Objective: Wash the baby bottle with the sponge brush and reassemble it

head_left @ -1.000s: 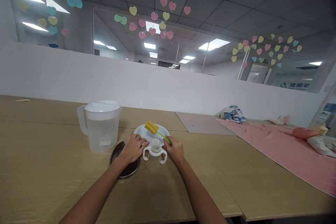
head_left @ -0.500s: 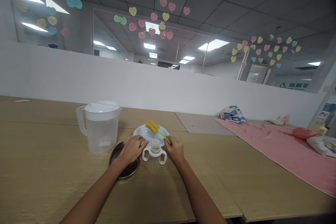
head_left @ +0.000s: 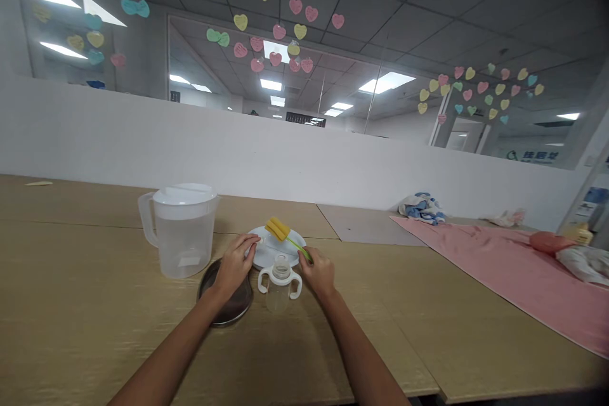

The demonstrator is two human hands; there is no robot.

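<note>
Brush: the sponge brush lay on the plate, its long axis slanting down toward the right hand.
Right hand: the right hand was nearer; fingers curled at the handle end, grip unclear.
Left hand: the left hand was open at the plate's left rim.
Change: it had moved off the round tray.

Your bottle brush: rough yellow sponge head, smooth green plastic stem. Your plate: smooth, glossy white surface, material uncertain. Your trainer cup: clear plastic body, smooth white plastic handles. Your pitcher: translucent, smooth plastic, with a white plastic lid. Your round tray: dark metal, faintly shiny. Your tabletop: matt wood-grain finish. Your pink cloth: soft, matt fabric, lightly creased.
</note>
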